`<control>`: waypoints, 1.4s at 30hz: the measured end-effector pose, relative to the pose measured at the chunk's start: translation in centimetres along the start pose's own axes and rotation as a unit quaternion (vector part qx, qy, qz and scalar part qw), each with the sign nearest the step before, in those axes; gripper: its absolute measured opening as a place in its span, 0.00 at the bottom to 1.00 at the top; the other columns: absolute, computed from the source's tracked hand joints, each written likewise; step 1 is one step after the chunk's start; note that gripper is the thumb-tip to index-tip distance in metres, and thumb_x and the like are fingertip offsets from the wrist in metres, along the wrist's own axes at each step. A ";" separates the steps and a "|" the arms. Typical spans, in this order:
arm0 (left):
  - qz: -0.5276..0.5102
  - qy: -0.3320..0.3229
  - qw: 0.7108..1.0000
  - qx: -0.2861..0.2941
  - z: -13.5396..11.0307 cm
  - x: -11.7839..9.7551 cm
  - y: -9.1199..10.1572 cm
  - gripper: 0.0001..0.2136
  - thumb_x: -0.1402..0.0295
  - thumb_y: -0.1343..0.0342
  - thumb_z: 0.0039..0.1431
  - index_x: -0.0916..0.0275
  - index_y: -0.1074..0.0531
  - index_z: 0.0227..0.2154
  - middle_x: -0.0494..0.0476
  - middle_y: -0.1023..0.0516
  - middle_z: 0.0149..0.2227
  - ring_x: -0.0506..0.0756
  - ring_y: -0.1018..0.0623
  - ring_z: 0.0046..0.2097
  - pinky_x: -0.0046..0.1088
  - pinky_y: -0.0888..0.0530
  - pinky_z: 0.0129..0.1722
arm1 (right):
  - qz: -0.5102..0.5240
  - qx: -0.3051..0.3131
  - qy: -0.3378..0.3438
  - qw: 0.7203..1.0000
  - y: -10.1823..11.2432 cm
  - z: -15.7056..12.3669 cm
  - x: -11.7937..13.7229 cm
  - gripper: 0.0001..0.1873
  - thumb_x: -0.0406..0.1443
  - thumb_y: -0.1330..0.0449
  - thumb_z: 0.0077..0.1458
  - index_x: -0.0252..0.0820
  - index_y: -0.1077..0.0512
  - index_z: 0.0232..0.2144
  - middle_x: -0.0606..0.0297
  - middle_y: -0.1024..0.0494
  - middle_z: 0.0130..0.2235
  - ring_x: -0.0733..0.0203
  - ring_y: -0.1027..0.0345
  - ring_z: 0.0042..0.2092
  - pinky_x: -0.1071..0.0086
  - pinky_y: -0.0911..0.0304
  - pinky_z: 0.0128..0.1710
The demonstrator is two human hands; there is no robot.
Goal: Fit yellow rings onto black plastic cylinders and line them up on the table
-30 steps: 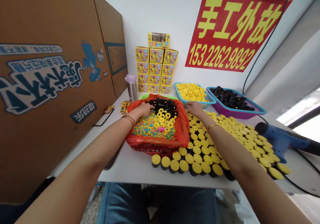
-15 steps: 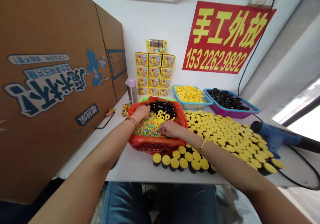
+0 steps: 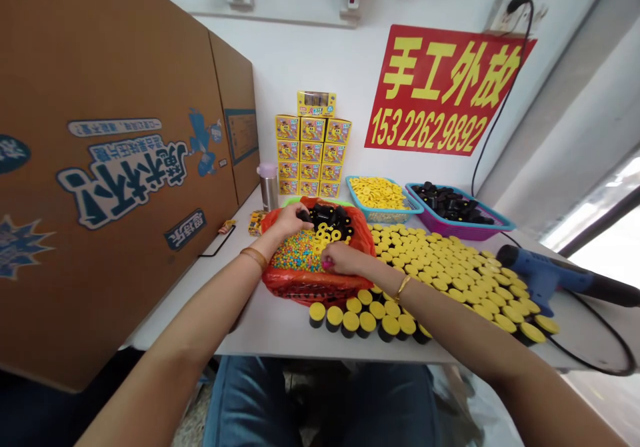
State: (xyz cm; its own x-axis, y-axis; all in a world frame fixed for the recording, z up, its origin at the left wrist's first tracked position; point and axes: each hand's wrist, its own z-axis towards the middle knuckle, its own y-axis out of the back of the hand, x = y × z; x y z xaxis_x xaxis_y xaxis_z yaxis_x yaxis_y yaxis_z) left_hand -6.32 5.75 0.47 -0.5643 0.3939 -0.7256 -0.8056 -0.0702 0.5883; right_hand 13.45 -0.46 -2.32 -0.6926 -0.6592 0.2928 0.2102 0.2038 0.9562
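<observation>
Capped cups [image 3: 440, 254] massed right look done; loose black cups [image 3: 330, 214], yellow rings [image 3: 324, 238] remain in red-lined basket [image 3: 310, 279] — I see left hand [image 3: 291, 220] pinching black cup [image 3: 305, 216] far left, right hand [image 3: 342, 258] closed around pink piece [image 3: 327, 264] near right

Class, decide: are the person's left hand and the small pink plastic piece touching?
Apart: the head view shows round multicoloured pellets between left hand and pink piece.

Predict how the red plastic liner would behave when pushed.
The red plastic liner would probably flex floppily, given its crumpled edges. Its glossy surface may feel slippery. Pushing it could set the colourful pellets rolling, since they look small, round and loose.
</observation>
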 end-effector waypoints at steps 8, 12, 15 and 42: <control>0.068 -0.031 0.997 -0.013 -4.0 -0.7 -0.3 0.16 0.72 0.30 0.38 0.60 0.22 0.34 0.55 0.23 0.34 0.57 0.23 0.39 0.36 0.27 0.45 | 0.132 -0.073 0.033 0.988 -1.3 2.3 0.8 0.18 0.19 0.41 0.38 0.41 0.38 0.09 0.73 0.42 0.12 0.69 0.48 0.20 0.71 0.47 0.26; -0.115 0.041 0.992 -0.038 -4.6 -0.2 -0.8 0.17 0.61 0.31 0.42 0.63 0.22 0.35 0.55 0.22 0.31 0.55 0.24 0.36 0.35 0.26 0.41 | 0.310 -0.041 0.032 0.949 -0.7 2.5 0.6 0.06 0.29 0.33 0.36 0.42 0.21 0.23 0.73 0.25 0.20 0.66 0.35 0.24 0.71 0.38 0.28; -0.187 0.073 0.978 -0.049 -4.9 -0.1 -1.0 0.20 0.62 0.28 0.36 0.64 0.22 0.34 0.54 0.22 0.31 0.54 0.24 0.36 0.34 0.27 0.42 | 0.434 -0.076 -0.004 0.898 0.4 1.9 -0.1 0.13 0.38 0.29 0.35 0.41 0.20 0.28 0.69 0.20 0.27 0.62 0.28 0.29 0.68 0.32 0.33; -0.290 0.097 0.943 0.130 -5.8 -1.3 -1.4 0.23 0.69 0.25 0.28 0.67 0.23 0.32 0.52 0.23 0.29 0.50 0.25 0.31 0.28 0.27 0.33 | -0.199 -0.157 0.041 0.966 6.8 -0.3 2.4 0.11 0.30 0.42 0.60 0.38 0.20 0.40 0.53 0.24 0.43 0.54 0.33 0.46 0.67 0.41 0.40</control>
State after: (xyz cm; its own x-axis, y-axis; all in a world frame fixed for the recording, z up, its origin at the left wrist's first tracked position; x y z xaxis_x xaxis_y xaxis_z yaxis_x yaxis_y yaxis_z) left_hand -5.56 0.03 -1.48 -0.0844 0.1204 -0.9891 -0.9319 0.3419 0.1212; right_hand 13.45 -0.87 4.87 -0.7069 -0.6984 -0.1121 0.1469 -0.2999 0.9426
